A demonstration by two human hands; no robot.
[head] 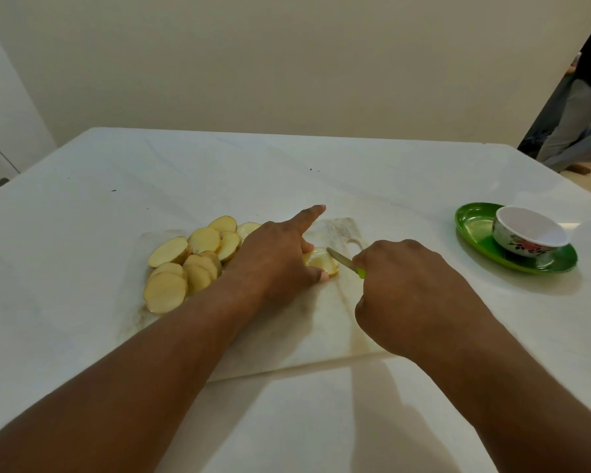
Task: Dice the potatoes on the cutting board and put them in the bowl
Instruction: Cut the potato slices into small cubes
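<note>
Pale yellow potato rounds (188, 261) sit piled at the left end of the white cutting board (307, 336), skins still on the edges. One more potato stack (321, 260) lies mid-board under the left hand (273, 261): thumb and curled fingers pin it, index finger stuck out straight and clear of it. Right hand (410, 295) wrapped round the green handle of a small knife (345, 262), blade tip touching the held stack. Bowl (529, 232), white with a flower print, stands on a green tray (471, 230) well apart at the right of the desk (82, 206); nothing visible in it.

Handling guess: raw slices are stiff, light, and wet on the cut faces, so likely slippery and prone to sliding off each other under the blade. Best held from the top and skin edges, fingertips tucked back from the cut line. Dice will be small and loose, so scoop them together rather than pinching singly.
</note>
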